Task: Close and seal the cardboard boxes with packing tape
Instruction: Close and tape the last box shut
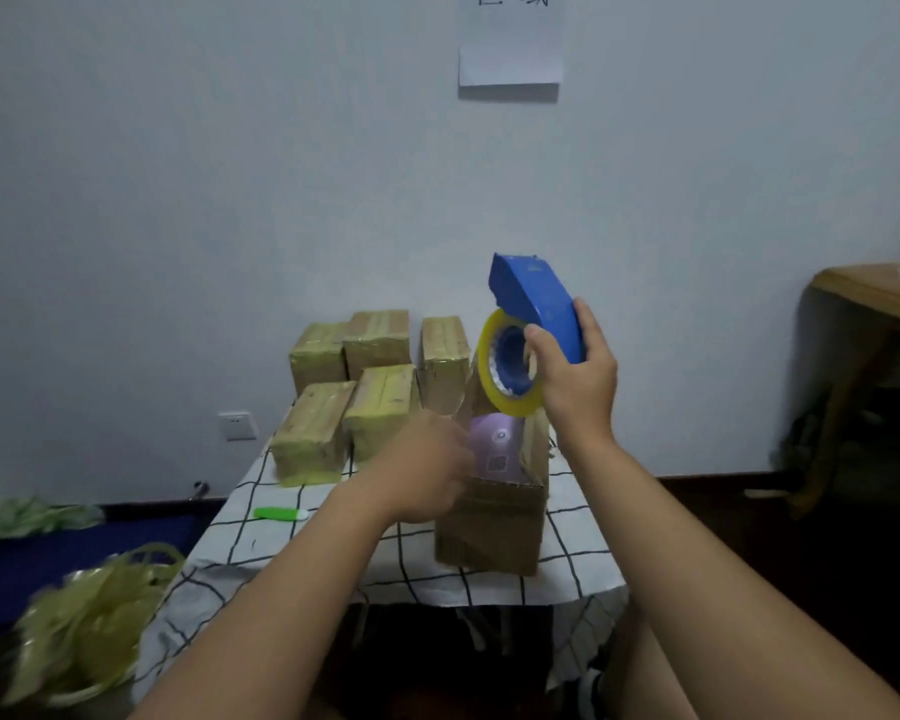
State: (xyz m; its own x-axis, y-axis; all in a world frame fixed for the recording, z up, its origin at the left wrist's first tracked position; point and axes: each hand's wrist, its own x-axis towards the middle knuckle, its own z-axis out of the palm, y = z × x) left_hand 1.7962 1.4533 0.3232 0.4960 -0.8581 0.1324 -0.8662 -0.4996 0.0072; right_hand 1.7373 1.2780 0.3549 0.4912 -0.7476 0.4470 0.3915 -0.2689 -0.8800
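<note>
Open box [492, 527]: we see a purple item [495, 449] inside.
Right hand [575, 376]: our grip clasps the tape dispenser [539, 306] above the open box.
Left hand [427, 467]: blurred at the open box; grip unclear.
Surface [302, 543]: taped boxes [365, 387] behind the open box.

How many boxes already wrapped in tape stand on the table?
5: back row has three, front row two. Others may hide behind them.
</note>
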